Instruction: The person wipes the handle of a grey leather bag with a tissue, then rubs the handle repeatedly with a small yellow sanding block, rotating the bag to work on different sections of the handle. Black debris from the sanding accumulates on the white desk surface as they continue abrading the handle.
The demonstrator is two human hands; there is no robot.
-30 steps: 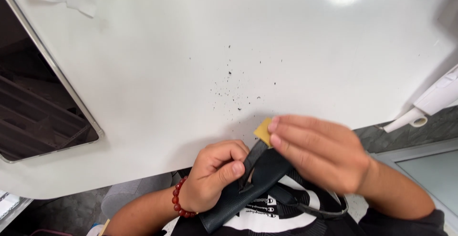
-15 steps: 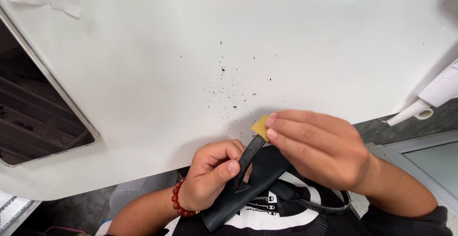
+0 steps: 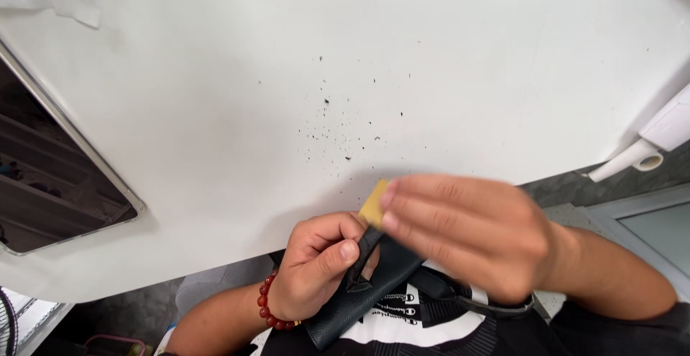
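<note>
So the left hand (image 3: 313, 270) is curled around a black leather piece (image 3: 359, 298), fingers closed, thumb pressing a thin black strap (image 3: 365, 252) that sticks up off it. The right hand (image 3: 467, 237) is above and just to the right, a bit blurred, fingers shut on a small yellow block (image 3: 374, 203), pinched at the fingertips. The block's lower end meets the top of the strap, looks like touching, right at the near edge of the tabletop (image 3: 215, 111).

The leather piece sits low, below the tabletop edge, close against the person's black-and-white shirt (image 3: 402, 316). A red bead bracelet (image 3: 269, 306) is on the left wrist.

The white tabletop has a scatter of tiny black specks (image 3: 345, 129) just beyond the hands. Off to the left there's a dark recessed opening with a metal rim (image 3: 72, 176). On the right, a white tube end (image 3: 636, 160) pokes in past the tabletop's edge.
</note>
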